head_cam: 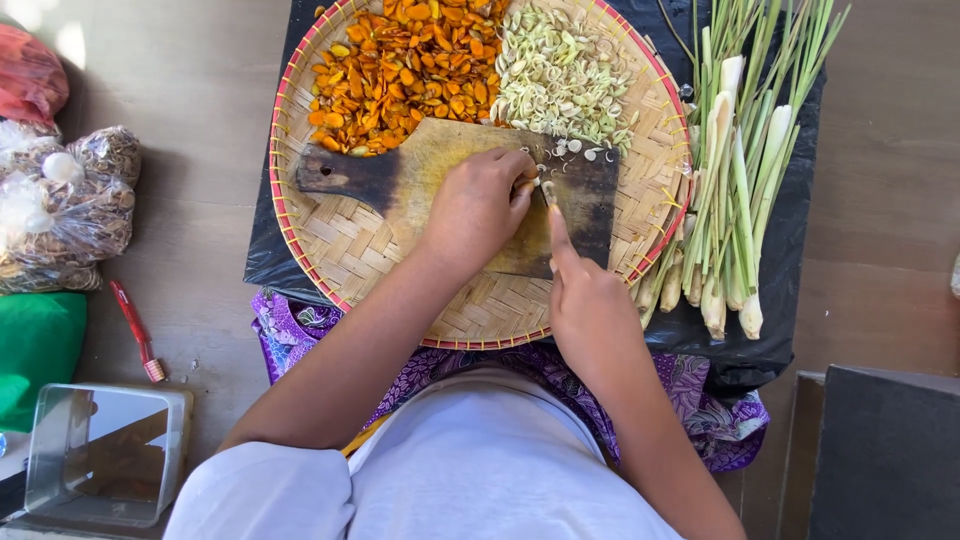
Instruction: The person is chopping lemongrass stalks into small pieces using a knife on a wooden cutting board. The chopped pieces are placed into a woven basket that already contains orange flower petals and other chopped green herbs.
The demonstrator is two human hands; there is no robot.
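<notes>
The left hand (478, 205) reaches up from the lower middle of the frame, forearm slanting up and right, and lies knuckles-up on the dark, worn wooden chopping board with a handle (420, 180). Its fingers are curled and pressed together, pinching a short pale stalk piece (526, 185) against the board at centre frame. The right hand (590, 310) comes up from the lower right, closed around a knife whose grip is hidden in the fist; the forefinger lies stretched along the narrow blade (549, 195), whose tip sits just beside the left fingertips.

The board lies across a round woven bamboo tray with a red rim (350, 250). In the tray's upper part, a heap of orange sliced root pieces (400, 70) sits left of a heap of pale green sliced rings (560, 70); a few loose rings touch the board's upper right edge. At the right of the frame, a bundle of long green-white stalks (730, 170) rests on black plastic sheeting (790, 250). At left are clear bags of brown contents (70, 200), a red-handled brush (135, 330) and a clear plastic box (105, 450).
</notes>
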